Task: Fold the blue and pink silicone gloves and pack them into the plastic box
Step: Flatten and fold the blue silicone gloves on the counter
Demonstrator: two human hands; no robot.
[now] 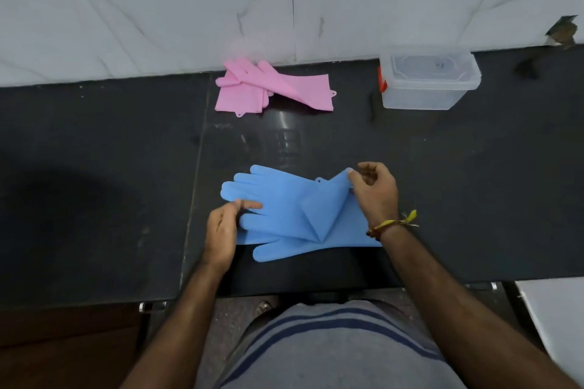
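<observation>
Two blue silicone gloves (284,205) lie stacked near the counter's front edge, fingers pointing left. My right hand (374,191) pinches the upper glove's cuff corner and has lifted it over toward the palm, making a raised crease. My left hand (221,230) pinches the glove's fingers at the left side. The pink gloves (271,88) lie in a loose overlapping pile at the back of the counter by the wall. The clear plastic box (428,95) with a red latch stands at the back right; its lid is on.
The black counter (94,151) runs left to right with a marble wall (158,9) behind it. A seam crosses the counter left of the gloves. A white surface (556,319) shows at the lower right beyond the front edge.
</observation>
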